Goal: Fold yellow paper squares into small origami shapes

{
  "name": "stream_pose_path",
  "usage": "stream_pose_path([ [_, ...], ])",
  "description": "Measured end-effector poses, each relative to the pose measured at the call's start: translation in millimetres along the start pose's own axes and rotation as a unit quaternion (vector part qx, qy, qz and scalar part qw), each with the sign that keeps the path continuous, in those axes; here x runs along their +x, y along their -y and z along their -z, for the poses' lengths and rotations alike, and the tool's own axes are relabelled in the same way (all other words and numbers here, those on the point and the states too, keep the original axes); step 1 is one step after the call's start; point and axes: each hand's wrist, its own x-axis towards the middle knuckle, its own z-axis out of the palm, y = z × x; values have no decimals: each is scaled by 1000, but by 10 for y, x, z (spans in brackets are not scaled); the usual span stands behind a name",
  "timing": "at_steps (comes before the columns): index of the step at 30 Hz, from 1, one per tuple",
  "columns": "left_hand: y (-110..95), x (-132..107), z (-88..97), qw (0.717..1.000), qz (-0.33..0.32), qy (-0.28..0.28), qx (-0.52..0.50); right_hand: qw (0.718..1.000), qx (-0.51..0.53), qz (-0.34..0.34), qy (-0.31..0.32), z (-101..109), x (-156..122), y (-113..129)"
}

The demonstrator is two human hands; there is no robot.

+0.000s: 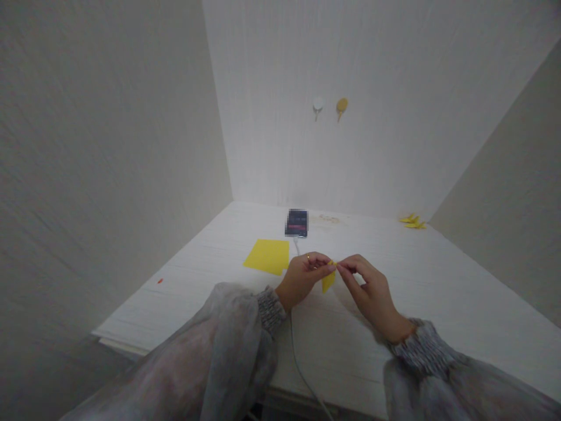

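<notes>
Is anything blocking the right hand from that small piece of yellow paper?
No, nothing visible. The right hand pinches right at the upper edge of the small yellow paper, which the left hand holds. The cable runs past the left hand's wrist, not between them.

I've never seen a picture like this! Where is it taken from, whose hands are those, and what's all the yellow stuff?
There's no robot here, just a person wearing a camera on their head. It looks forward and down, so you see roughly what they see. The left hand pinches a small yellow paper piece, and the right hand has its fingertips at the top of it. On the white table lie a flat yellow sheet, a phone with a cable, and, in the far right corner, some pointy yellow shapes. Two hooks are on the wall behind.
</notes>
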Motion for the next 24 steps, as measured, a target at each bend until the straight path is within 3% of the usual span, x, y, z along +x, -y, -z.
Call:
stream_pose_path([
  [24,-54,-16,-10,1000,22,4,19,994,79,-69,16,24,3,18],
])
